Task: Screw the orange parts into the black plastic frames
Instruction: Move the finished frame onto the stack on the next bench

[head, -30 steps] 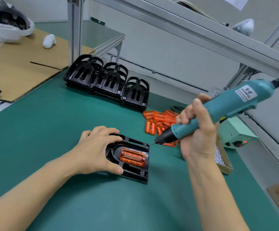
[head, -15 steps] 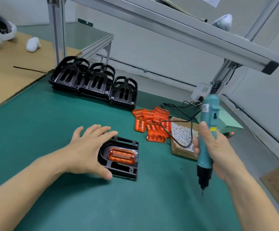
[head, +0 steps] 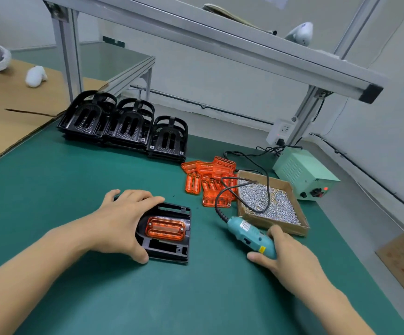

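Note:
A black plastic frame (head: 172, 252) lies flat on the green mat with an orange part (head: 165, 228) seated in it, screw heads showing at its two ends. My left hand (head: 121, 221) grips the frame's left side, fingers over its far edge and thumb at the near edge. My right hand (head: 285, 255) holds the teal electric screwdriver (head: 249, 234), which lies low on the mat to the right of the frame with its cable end pointing away. A pile of loose orange parts (head: 208, 180) sits beyond, and stacks of black frames (head: 123, 124) stand at the back.
A cardboard tray of small screws (head: 268, 201) sits just behind the screwdriver, its cable looping over it. A pale green power unit (head: 305, 174) stands at the right rear. Aluminium posts (head: 68, 52) and an overhead rail cross above. Cardboard sheets lie at the far left and right edges.
My right hand has brought the screwdriver down from upright to lying on the mat right of the frame. My left hand has closed back onto the frame's left side.

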